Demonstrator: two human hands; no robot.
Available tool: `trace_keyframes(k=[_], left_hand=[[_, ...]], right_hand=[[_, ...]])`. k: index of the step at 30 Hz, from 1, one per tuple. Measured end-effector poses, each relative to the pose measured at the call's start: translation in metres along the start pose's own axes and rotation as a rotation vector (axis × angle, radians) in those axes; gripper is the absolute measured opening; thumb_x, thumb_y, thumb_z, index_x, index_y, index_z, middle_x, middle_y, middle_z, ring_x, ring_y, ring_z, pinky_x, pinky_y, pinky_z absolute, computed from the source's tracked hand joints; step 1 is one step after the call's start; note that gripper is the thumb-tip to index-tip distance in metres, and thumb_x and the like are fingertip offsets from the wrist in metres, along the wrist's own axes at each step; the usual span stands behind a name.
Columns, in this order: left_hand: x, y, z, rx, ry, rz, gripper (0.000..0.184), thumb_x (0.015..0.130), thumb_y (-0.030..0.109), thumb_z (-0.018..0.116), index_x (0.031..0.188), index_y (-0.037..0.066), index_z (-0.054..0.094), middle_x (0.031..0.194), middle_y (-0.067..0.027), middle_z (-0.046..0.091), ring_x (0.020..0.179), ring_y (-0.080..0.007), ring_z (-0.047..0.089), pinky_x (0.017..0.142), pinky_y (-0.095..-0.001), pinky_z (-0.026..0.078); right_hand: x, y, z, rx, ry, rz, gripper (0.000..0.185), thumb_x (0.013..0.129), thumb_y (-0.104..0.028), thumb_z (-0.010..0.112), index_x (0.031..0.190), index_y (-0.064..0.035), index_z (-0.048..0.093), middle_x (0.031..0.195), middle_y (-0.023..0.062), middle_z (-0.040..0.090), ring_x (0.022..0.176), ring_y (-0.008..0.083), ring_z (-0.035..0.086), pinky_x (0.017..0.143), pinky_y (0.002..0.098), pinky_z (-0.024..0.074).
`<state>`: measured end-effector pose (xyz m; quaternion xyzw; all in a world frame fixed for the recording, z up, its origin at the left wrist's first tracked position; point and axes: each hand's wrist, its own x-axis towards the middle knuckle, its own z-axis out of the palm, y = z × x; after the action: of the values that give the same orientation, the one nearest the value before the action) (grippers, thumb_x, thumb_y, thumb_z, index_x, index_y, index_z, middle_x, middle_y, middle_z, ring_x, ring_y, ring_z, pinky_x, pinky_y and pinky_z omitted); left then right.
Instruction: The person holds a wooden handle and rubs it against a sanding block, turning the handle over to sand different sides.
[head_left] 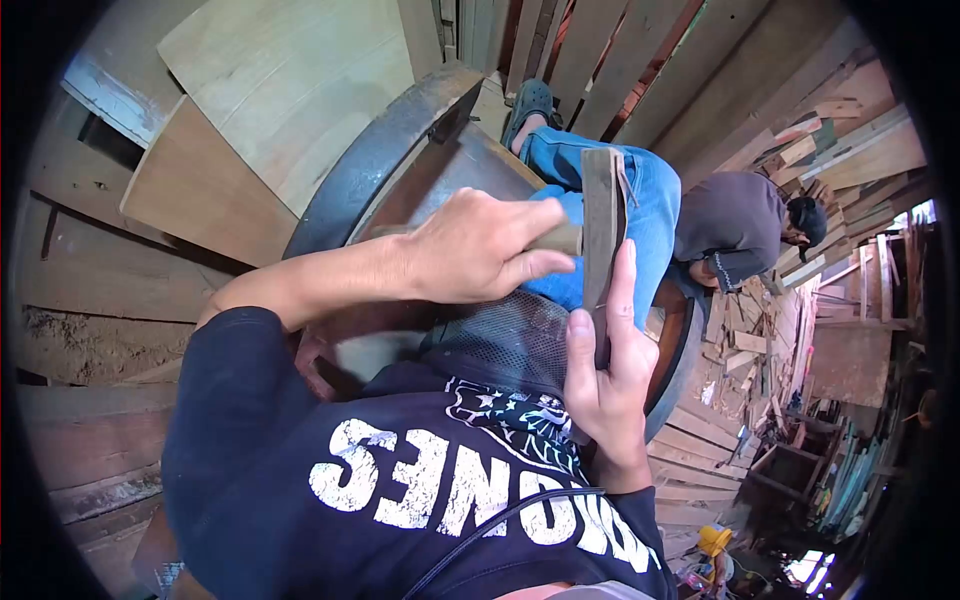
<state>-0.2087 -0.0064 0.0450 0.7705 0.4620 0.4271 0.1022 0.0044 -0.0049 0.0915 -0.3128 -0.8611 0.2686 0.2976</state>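
My right hand (618, 375) holds a long, narrow strip of brown wood (601, 215) near its lower end, with the thumb on one side and a finger stretched along the other. A thin sliver or edge stands off the strip's right side. Closed round a tan, stick-like piece (560, 240), my left hand (485, 245) has this piece's end against or very near the strip's left side. Most of the tan piece is hidden in the fingers, so its kind is unclear. Both hands are in front of my dark printed shirt (430, 480).
A curved dark wooden frame (385, 155) lies left of the hands, beside large pale boards (290, 80). A leg in blue jeans (640, 200) ends in a grey clog (532, 100). Another person in a brown shirt (735, 215) bends at the right, among wood scraps (745, 345).
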Motion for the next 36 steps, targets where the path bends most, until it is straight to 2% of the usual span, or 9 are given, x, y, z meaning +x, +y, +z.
trace_keyframes(k=[3, 10, 13, 18, 30, 36], left_hand=[[0.0009, -0.0055, 0.0007, 0.015, 0.015, 0.048, 0.037, 0.091, 0.034, 0.067, 0.107, 0.001, 0.058, 0.070, -0.0163, 0.060, 0.064, -0.0362, 0.063, 0.055, -0.0416, 0.049], [0.0005, -0.0040, 0.0026, -0.007, -0.002, 0.045, 0.037, 0.090, 0.035, 0.067, 0.103, 0.002, 0.058, 0.068, -0.0147, 0.059, 0.062, -0.0350, 0.063, 0.054, -0.0409, 0.049], [0.0007, -0.0041, 0.0012, -0.003, -0.009, 0.033, 0.036, 0.090, 0.034, 0.068, 0.102, 0.003, 0.058, 0.068, -0.0146, 0.059, 0.062, -0.0348, 0.063, 0.054, -0.0411, 0.048], [0.0018, -0.0068, -0.0002, 0.004, -0.025, 0.046, 0.035, 0.091, 0.035, 0.066, 0.102, 0.002, 0.058, 0.068, -0.0154, 0.059, 0.063, -0.0361, 0.063, 0.055, -0.0417, 0.049], [0.0030, -0.0042, -0.0007, -0.048, 0.020, 0.003, 0.031, 0.090, 0.031, 0.067, 0.099, 0.003, 0.057, 0.065, -0.0158, 0.057, 0.061, -0.0383, 0.061, 0.053, -0.0428, 0.048], [0.0017, -0.0017, -0.0025, -0.093, -0.054, 0.014, 0.035, 0.094, 0.036, 0.062, 0.096, 0.002, 0.055, 0.068, -0.0191, 0.057, 0.064, -0.0400, 0.061, 0.055, -0.0432, 0.047]], right_hand=[[0.0033, -0.0046, -0.0014, 0.007, -0.028, 0.052, 0.057, 0.091, 0.004, 0.057, 0.144, 0.0126, 0.036, 0.106, 0.0289, 0.067, 0.073, 0.0255, 0.069, 0.071, 0.0312, 0.0532], [0.0013, -0.0010, -0.0015, -0.006, 0.011, 0.008, 0.057, 0.091, 0.004, 0.057, 0.144, 0.0130, 0.036, 0.105, 0.0284, 0.067, 0.069, 0.0243, 0.067, 0.068, 0.0307, 0.0528], [-0.0031, -0.0033, -0.0019, 0.035, -0.042, 0.088, 0.058, 0.091, 0.005, 0.057, 0.144, 0.0131, 0.036, 0.107, 0.0289, 0.066, 0.072, 0.0251, 0.068, 0.069, 0.0308, 0.0530], [0.0027, -0.0016, -0.0010, 0.021, -0.006, 0.005, 0.058, 0.091, 0.005, 0.057, 0.144, 0.0129, 0.035, 0.104, 0.0277, 0.067, 0.074, 0.0264, 0.069, 0.070, 0.0310, 0.0530], [-0.0043, -0.0010, -0.0017, -0.001, -0.019, 0.000, 0.059, 0.090, 0.006, 0.058, 0.144, 0.0133, 0.035, 0.106, 0.0277, 0.067, 0.080, 0.0281, 0.071, 0.073, 0.0323, 0.0536], [0.0022, -0.0046, -0.0030, -0.001, -0.025, 0.023, 0.059, 0.090, 0.005, 0.059, 0.143, 0.0126, 0.037, 0.104, 0.0273, 0.067, 0.080, 0.0292, 0.071, 0.074, 0.0329, 0.0539]])
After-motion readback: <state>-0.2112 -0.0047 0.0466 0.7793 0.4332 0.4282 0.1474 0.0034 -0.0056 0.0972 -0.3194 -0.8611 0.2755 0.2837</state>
